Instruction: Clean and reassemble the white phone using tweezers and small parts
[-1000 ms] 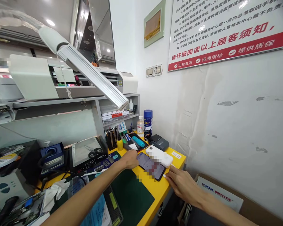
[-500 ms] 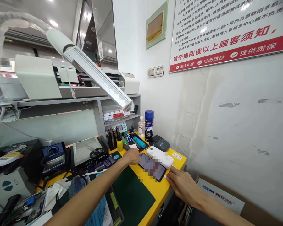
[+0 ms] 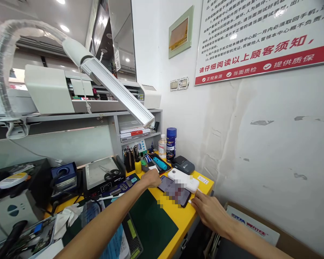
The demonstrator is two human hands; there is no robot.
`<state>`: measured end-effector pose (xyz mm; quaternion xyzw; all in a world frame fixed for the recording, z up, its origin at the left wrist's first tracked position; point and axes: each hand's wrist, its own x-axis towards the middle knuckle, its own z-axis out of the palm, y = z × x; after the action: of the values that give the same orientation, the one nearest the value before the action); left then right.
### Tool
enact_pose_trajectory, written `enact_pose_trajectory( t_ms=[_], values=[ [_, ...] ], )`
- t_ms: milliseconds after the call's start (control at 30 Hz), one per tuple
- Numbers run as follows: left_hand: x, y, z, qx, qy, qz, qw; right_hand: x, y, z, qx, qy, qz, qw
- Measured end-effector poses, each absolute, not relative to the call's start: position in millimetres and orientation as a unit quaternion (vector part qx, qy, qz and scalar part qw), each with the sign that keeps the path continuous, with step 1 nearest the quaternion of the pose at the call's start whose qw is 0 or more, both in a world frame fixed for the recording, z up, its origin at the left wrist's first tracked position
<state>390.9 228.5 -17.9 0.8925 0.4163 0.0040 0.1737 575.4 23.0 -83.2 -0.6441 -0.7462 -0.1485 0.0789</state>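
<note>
A dark-screened phone (image 3: pixel 175 190) lies flat on the yellow table top (image 3: pixel 166 212), its lit screen showing a timer and partly pixelated. Beside it, toward the wall, rests a white device (image 3: pixel 182 180) like a power bank. My left hand (image 3: pixel 151 178) is closed at the phone's far left end; its fingertips and anything in them are hidden. At the near right end, my right hand (image 3: pixel 209 208) has its fingers pressed together round a small white piece, which looks like a cable plug, close to the phone's edge.
A dark box-shaped device (image 3: pixel 183 164), blue spray can (image 3: pixel 171 144) and clear bottle (image 3: pixel 162 145) stand behind. A green mat (image 3: pixel 152 226) lies left of the phone. Scissors (image 3: pixel 112 174) lie on a flat device. A lamp (image 3: pixel 118 91) hangs above; a carton (image 3: pixel 253 223) sits at lower right.
The view has shifted slightly, so the lamp and shelf appear further right. The timer digits on the phone have advanced. Both hands keep nearly the same places.
</note>
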Motion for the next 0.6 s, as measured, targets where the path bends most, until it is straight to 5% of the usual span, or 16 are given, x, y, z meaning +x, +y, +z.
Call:
enact_pose_trajectory(
  t_ms=[600],
  values=[
    [395.4,238.0,-29.0,0.879,0.416,0.020,0.233,576.3,25.0,-82.8,-0.625,-0.763,-0.147,0.071]
  ],
)
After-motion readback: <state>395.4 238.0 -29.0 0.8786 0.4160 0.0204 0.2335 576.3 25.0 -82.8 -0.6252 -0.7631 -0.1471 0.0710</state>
